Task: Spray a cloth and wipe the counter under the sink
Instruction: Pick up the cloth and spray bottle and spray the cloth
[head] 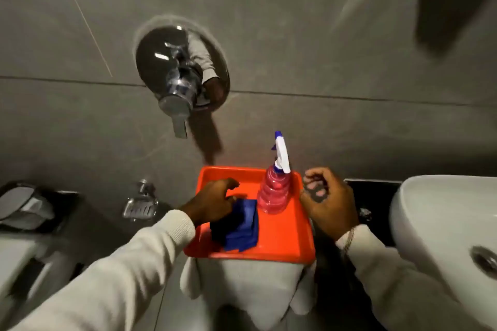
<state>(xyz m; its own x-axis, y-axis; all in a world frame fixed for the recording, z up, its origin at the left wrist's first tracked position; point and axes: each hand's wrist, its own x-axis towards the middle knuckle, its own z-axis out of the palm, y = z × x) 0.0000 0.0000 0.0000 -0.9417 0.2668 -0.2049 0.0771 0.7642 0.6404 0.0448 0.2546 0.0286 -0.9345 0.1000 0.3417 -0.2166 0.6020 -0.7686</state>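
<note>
An orange tray (285,239) rests on a white-draped stand in front of me. On it lies a folded blue cloth (239,228), and a spray bottle (273,193) with pink liquid and a white-and-blue trigger head stands upright at the tray's back right. My left hand (212,203) hovers over the cloth's left edge with fingers spread, touching or nearly touching it. To the right of the bottle, my right hand (328,200) has its fingers loosely curled and holds nothing. The white sink (430,223) sits at the right on a dark counter (376,188).
A chrome wall tap (180,80) juts out of the grey tiled wall above the tray. A metal soap dish (139,207) is fixed to the wall at the left. A toilet with a dark object on it (24,209) is at the far left.
</note>
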